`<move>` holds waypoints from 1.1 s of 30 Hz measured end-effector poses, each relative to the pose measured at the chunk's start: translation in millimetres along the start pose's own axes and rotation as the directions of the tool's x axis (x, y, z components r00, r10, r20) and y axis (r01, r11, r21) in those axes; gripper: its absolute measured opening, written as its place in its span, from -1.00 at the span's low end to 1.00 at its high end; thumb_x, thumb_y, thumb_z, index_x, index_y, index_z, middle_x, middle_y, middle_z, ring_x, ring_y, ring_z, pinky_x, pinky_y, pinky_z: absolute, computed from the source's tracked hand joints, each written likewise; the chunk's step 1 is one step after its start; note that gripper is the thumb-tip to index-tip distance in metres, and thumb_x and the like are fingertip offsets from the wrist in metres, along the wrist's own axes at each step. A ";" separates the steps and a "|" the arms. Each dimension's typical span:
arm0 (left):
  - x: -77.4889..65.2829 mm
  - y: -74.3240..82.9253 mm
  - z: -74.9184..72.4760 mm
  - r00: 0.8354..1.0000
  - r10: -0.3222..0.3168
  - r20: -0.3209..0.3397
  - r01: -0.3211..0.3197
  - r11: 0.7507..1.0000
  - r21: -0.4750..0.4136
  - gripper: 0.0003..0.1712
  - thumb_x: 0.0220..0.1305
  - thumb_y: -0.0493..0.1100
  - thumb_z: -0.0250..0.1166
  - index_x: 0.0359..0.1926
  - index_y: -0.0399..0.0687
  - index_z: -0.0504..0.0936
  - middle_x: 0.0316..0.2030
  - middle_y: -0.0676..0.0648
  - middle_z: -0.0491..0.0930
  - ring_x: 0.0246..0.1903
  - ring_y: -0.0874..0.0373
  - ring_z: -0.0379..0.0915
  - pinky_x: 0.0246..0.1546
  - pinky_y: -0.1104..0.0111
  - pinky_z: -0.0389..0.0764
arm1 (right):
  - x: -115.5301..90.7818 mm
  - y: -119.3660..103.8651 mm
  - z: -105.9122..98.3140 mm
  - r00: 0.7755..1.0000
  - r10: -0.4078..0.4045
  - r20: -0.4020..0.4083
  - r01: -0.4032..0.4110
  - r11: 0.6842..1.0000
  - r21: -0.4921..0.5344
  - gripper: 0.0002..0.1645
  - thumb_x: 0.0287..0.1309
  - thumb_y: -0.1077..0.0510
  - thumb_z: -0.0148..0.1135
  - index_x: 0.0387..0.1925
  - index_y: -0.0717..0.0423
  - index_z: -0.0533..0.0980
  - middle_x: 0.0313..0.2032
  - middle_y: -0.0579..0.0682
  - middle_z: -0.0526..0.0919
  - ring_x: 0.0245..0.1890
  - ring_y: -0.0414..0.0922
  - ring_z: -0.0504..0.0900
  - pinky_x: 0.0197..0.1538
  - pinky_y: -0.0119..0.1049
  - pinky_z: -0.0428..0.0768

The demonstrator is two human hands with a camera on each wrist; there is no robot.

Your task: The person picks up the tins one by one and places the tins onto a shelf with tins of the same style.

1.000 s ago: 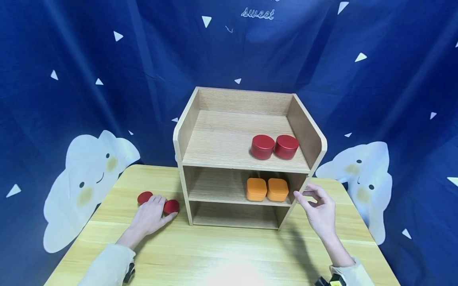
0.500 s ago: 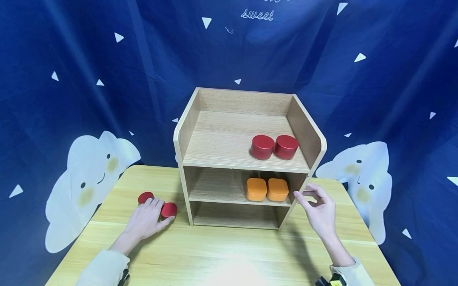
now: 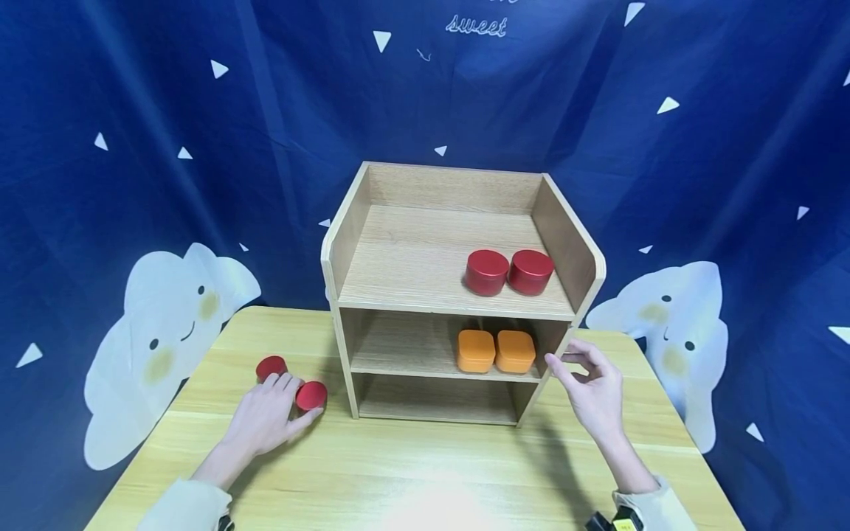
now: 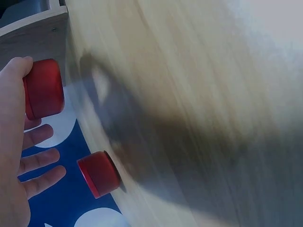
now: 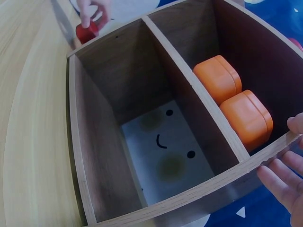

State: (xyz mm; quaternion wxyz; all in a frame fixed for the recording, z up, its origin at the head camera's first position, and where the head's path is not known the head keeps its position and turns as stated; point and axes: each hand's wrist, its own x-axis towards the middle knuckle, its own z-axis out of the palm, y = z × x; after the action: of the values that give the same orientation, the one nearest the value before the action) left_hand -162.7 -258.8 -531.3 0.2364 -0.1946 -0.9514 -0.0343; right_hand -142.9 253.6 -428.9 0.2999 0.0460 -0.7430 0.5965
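Observation:
In the head view my left hand (image 3: 260, 417) is left of a small wooden shelf (image 3: 405, 254). It pinches a round red tin (image 4: 45, 90) between thumb and fingers. The left wrist view shows this tin raised off the table, its other fingers spread. A second red tin (image 4: 99, 174) stands on the table beyond those fingers. At the shelf's right side, my right hand (image 3: 593, 394) holds the side panel's front edge. The right wrist view has its thumb (image 5: 296, 124) on the inner face and the fingers (image 5: 279, 182) on the outer face.
Two more red tins (image 3: 487, 273) sit side by side on the shelf's top board, towards the right. Two orange square boxes (image 3: 476, 352) occupy the right of the middle level. Behind the wooden table (image 3: 319, 472) hangs a blue curtain (image 3: 265, 110) with clouds.
My left hand has moved a little left and towards me, bringing its red tin along, away from the shelf. The other tin stays put. My right hand keeps its place on the panel.

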 end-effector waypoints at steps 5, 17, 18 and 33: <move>-2.4 4.6 -7.2 1.000 0.004 -0.020 -0.004 1.000 -0.010 -0.36 0.08 0.36 0.44 -0.17 -0.12 0.67 -0.31 -0.06 0.63 -0.27 0.00 0.57 -0.38 0.17 0.64 | 0.1 -0.3 -0.3 1.000 0.002 0.002 -0.002 1.000 -0.006 -0.67 0.05 0.57 0.43 -0.11 0.46 0.61 -0.40 -0.36 0.74 -0.35 -0.47 0.73 -0.37 -0.59 0.69; -3.5 21.2 -23.3 0.996 0.036 -0.080 -0.037 0.999 -0.013 -0.34 -0.05 0.34 0.54 -0.19 -0.10 0.68 -0.31 -0.05 0.66 -0.25 0.02 0.60 -0.37 0.18 0.66 | -0.1 -0.9 -0.6 1.000 0.013 0.004 -0.013 1.000 -0.009 -0.69 0.06 0.55 0.44 -0.11 0.44 0.62 -0.40 -0.35 0.75 -0.35 -0.46 0.74 -0.36 -0.58 0.70; -4.0 22.4 -24.4 0.996 0.032 -0.078 -0.033 0.999 -0.016 -0.34 -0.05 0.34 0.54 -0.18 -0.10 0.68 -0.30 -0.04 0.67 -0.24 0.02 0.60 -0.36 0.18 0.67 | -0.2 -1.0 -0.6 1.000 0.014 0.005 -0.013 1.000 -0.011 -0.69 0.06 0.55 0.44 -0.11 0.44 0.62 -0.40 -0.35 0.75 -0.35 -0.46 0.74 -0.36 -0.58 0.70; -7.5 41.7 -42.0 0.987 0.072 -0.145 -0.074 0.997 -0.006 -0.31 -0.10 0.36 0.52 -0.18 -0.11 0.70 -0.28 -0.05 0.67 -0.25 0.03 0.62 -0.32 0.22 0.70 | -0.6 -2.6 0.0 1.000 0.008 0.007 -0.008 1.000 -0.002 -0.68 0.05 0.57 0.43 -0.12 0.45 0.61 -0.40 -0.34 0.75 -0.36 -0.46 0.74 -0.37 -0.58 0.70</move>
State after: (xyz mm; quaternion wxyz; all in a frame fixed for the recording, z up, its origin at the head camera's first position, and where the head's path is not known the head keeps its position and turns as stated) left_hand -122.2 -229.7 -498.8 0.3048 -0.2276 -0.9237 -0.0453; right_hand -141.3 252.7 -427.0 0.2949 0.0450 -0.7447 0.5970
